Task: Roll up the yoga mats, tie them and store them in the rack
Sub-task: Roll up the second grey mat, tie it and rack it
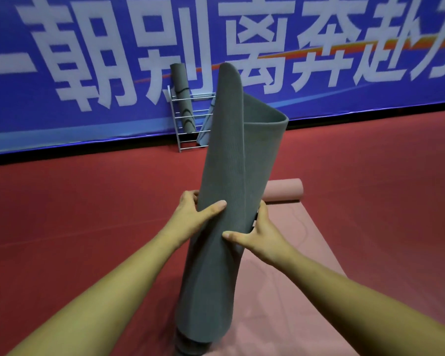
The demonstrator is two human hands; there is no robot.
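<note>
**Head view: make the grey roll tight before it is tied**

Head camera shows the grey yoga mat (224, 163) standing almost upright in front of the person. Its lower end rests on the pink yoga mat (280, 265), which lies mostly unrolled on the red floor (88, 201).

Both hands grip the roll around its middle. The left hand (190, 214) lays its thumb across the front and curls its fingers behind. The right hand (262, 235) presses its thumb on the front from the other side, and its fingers wrap out of sight behind.

The roll is loose: at the top, the outer layer opens away like a flap. No tie is visible on it.

It seems better to tighten first, twisting the outer layer around the core while the lower end stays on the ground, so that the edges stay level. A loose roll would probably spring open under a strap.

The wire rack (188, 124) stands well apart, against the blue banner (62, 111). A rolled grey mat (183, 98) stands upright in it.
</note>
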